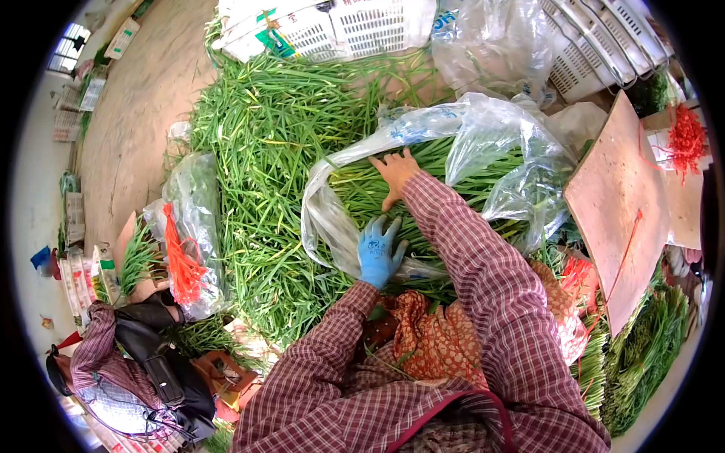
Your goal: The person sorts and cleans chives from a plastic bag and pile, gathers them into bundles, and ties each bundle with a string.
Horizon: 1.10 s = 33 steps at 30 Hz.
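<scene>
Long green stalks (pixel 362 181) lie inside a large clear plastic bag (pixel 321 208), whose mouth is spread around them. My bare right hand (pixel 396 174) rests on the stalks near the bag's left rim, fingers apart. Just below it, my left hand (pixel 380 249) wears a blue glove and lies over the bag's lower edge, its fingers spread on the stalks. Neither hand is closed around anything. A big heap of loose green leaves (pixel 264 166) spreads to the left of the bag.
White crates (pixel 362 30) stand at the top. A tilted brown board (pixel 619 204) is at right, above bundled stalks (pixel 649 362). Red ties (pixel 181 260) lie on a filled bag at left. Another person (pixel 121 370) sits at lower left.
</scene>
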Each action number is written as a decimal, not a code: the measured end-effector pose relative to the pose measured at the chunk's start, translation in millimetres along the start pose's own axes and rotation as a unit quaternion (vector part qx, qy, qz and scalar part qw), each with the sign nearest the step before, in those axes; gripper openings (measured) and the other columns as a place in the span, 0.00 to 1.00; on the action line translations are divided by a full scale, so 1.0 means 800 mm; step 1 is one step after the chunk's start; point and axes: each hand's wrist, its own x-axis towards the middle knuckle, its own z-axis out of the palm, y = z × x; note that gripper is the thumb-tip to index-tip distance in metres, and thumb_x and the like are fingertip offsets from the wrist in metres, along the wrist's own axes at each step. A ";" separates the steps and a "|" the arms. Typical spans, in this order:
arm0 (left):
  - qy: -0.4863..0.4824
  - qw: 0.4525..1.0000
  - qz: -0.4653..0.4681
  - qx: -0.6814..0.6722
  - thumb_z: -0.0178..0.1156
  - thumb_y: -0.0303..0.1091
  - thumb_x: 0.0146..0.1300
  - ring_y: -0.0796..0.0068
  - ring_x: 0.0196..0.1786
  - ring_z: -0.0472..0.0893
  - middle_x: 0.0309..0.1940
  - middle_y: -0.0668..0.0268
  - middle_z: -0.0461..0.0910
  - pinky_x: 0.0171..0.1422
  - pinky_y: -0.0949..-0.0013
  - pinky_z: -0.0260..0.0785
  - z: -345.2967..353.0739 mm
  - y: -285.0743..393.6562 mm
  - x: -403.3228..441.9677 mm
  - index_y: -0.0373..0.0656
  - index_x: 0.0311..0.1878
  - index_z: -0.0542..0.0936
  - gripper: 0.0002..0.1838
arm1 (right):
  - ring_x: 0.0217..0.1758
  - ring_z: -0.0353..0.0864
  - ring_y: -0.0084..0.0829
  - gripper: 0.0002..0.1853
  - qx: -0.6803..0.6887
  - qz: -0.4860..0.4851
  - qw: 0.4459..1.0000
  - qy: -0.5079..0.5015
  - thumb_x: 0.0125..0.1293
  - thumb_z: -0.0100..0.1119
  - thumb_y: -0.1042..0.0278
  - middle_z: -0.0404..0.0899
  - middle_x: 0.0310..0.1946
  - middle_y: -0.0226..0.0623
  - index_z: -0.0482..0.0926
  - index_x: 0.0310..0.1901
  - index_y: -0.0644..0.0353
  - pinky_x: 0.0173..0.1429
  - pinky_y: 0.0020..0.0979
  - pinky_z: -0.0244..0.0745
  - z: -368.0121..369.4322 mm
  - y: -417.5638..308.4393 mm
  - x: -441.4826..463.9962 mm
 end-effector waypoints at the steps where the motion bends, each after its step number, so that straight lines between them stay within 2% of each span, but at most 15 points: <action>1: 0.008 1.000 0.003 -0.012 0.61 0.48 0.60 0.52 0.64 0.67 0.58 0.53 0.70 0.67 0.52 0.58 -0.003 0.000 0.002 0.51 0.62 0.73 0.27 | 0.67 0.64 0.42 0.69 0.023 -0.006 1.000 -0.020 0.31 0.75 0.30 0.66 0.63 0.46 0.48 0.74 0.52 0.71 0.49 0.52 0.000 0.000 -0.002; 2: 0.010 1.000 0.002 -0.012 0.61 0.48 0.60 0.52 0.64 0.67 0.58 0.53 0.70 0.67 0.52 0.58 -0.008 -0.002 0.003 0.51 0.62 0.73 0.27 | 0.59 0.72 0.42 0.67 0.015 -0.012 1.000 0.015 0.33 0.74 0.29 0.74 0.53 0.47 0.50 0.73 0.54 0.66 0.45 0.59 0.004 -0.002 -0.010; 5: 0.049 0.991 0.018 -0.124 0.63 0.42 0.60 0.58 0.58 0.73 0.53 0.54 0.75 0.63 0.57 0.64 -0.034 -0.022 0.005 0.45 0.56 0.76 0.22 | 0.56 0.74 0.42 0.66 0.035 0.000 0.999 -0.002 0.34 0.73 0.29 0.74 0.51 0.48 0.50 0.72 0.53 0.63 0.42 0.63 0.014 -0.011 -0.021; 7: 0.060 0.941 -0.135 -0.303 0.62 0.39 0.62 0.64 0.52 0.76 0.49 0.56 0.77 0.57 0.60 0.71 -0.060 -0.040 0.015 0.43 0.52 0.77 0.17 | 0.55 0.75 0.42 0.65 0.041 0.000 0.999 -0.007 0.35 0.74 0.30 0.74 0.51 0.49 0.51 0.72 0.55 0.61 0.39 0.65 0.009 -0.014 -0.033; 9: 0.095 0.901 -0.183 -0.382 0.60 0.38 0.65 0.67 0.48 0.78 0.48 0.57 0.78 0.53 0.64 0.74 -0.075 -0.053 0.041 0.41 0.49 0.76 0.14 | 0.56 0.74 0.42 0.63 0.043 0.026 0.999 -0.017 0.37 0.74 0.33 0.73 0.52 0.50 0.54 0.71 0.57 0.60 0.40 0.66 0.004 -0.019 -0.038; 13: 0.117 0.927 -0.188 -0.304 0.58 0.41 0.67 0.61 0.57 0.75 0.56 0.53 0.75 0.64 0.59 0.68 -0.097 -0.082 0.097 0.38 0.61 0.70 0.24 | 0.47 0.80 0.36 0.57 0.042 0.015 0.999 -0.014 0.42 0.74 0.37 0.81 0.42 0.41 0.58 0.69 0.61 0.52 0.37 0.71 0.009 -0.021 -0.036; 14: 0.116 0.892 -0.214 -0.382 0.55 0.49 0.68 0.58 0.63 0.71 0.61 0.51 0.71 0.68 0.57 0.63 -0.083 -0.113 0.100 0.37 0.66 0.65 0.31 | 0.47 0.80 0.36 0.57 0.041 0.017 0.999 -0.013 0.42 0.74 0.37 0.81 0.42 0.41 0.58 0.69 0.61 0.52 0.37 0.71 0.004 -0.018 -0.042; 15: 0.089 0.845 -0.346 -0.397 0.48 0.61 0.67 0.59 0.66 0.67 0.63 0.50 0.68 0.70 0.56 0.59 -0.097 -0.099 0.104 0.35 0.66 0.65 0.38 | 0.46 0.80 0.36 0.53 0.052 0.021 0.998 -0.019 0.44 0.73 0.37 0.81 0.41 0.42 0.60 0.66 0.61 0.50 0.37 0.72 -0.005 -0.011 -0.054; 17: 0.065 0.831 -0.335 -0.439 0.48 0.62 0.67 0.59 0.67 0.66 0.64 0.49 0.67 0.71 0.56 0.58 -0.080 -0.138 0.103 0.34 0.67 0.65 0.40 | 0.44 0.81 0.36 0.46 0.073 0.026 0.996 -0.033 0.47 0.70 0.38 0.82 0.39 0.42 0.65 0.61 0.63 0.47 0.35 0.76 -0.025 0.006 -0.080; 21: -0.001 0.746 -0.293 -0.598 0.46 0.67 0.65 0.58 0.66 0.68 0.64 0.49 0.67 0.71 0.58 0.58 -0.055 -0.189 0.097 0.31 0.67 0.64 0.45 | 0.46 0.82 0.44 0.51 0.137 0.029 0.990 0.016 0.41 0.73 0.40 0.81 0.42 0.49 0.64 0.65 0.59 0.54 0.40 0.74 -0.046 0.074 -0.131; 25: 0.004 0.796 -0.202 -0.571 0.57 0.64 0.60 0.57 0.68 0.65 0.65 0.50 0.66 0.72 0.56 0.58 -0.085 -0.171 0.060 0.31 0.68 0.61 0.47 | 0.52 0.80 0.46 0.51 0.326 0.040 0.934 0.142 0.38 0.76 0.48 0.81 0.47 0.48 0.65 0.65 0.57 0.61 0.40 0.70 -0.068 0.126 -0.206; 27: 0.054 0.879 -0.158 -0.446 0.64 0.51 0.60 0.66 0.58 0.76 0.60 0.54 0.72 0.63 0.64 0.69 -0.091 -0.153 0.043 0.37 0.64 0.68 0.35 | 0.56 0.78 0.41 0.49 0.421 0.002 0.876 0.235 0.40 0.78 0.56 0.79 0.51 0.47 0.64 0.66 0.59 0.65 0.35 0.68 -0.075 0.133 -0.232; 28: 0.021 0.874 -0.125 -0.470 0.67 0.52 0.55 0.61 0.64 0.71 0.62 0.52 0.70 0.70 0.56 0.62 -0.082 -0.146 0.044 0.41 0.66 0.67 0.40 | 0.56 0.78 0.41 0.49 0.418 0.007 0.876 0.239 0.40 0.78 0.56 0.79 0.51 0.47 0.64 0.66 0.59 0.65 0.35 0.68 -0.084 0.129 -0.243; 29: 0.047 0.927 -0.017 -0.371 0.71 0.55 0.48 0.57 0.70 0.63 0.68 0.50 0.62 0.75 0.51 0.52 -0.115 -0.097 0.038 0.41 0.70 0.60 0.50 | 0.58 0.76 0.39 0.48 0.440 0.004 0.857 0.268 0.41 0.77 0.59 0.78 0.54 0.46 0.64 0.66 0.61 0.66 0.34 0.66 -0.096 0.120 -0.252; 33: 0.030 0.907 0.069 -0.415 0.78 0.59 0.33 0.55 0.74 0.54 0.73 0.49 0.51 0.77 0.56 0.46 -0.130 0.009 0.071 0.39 0.73 0.51 0.67 | 0.62 0.72 0.34 0.49 0.502 -0.074 0.791 0.342 0.43 0.78 0.63 0.74 0.59 0.45 0.61 0.67 0.65 0.69 0.32 0.62 -0.109 0.085 -0.250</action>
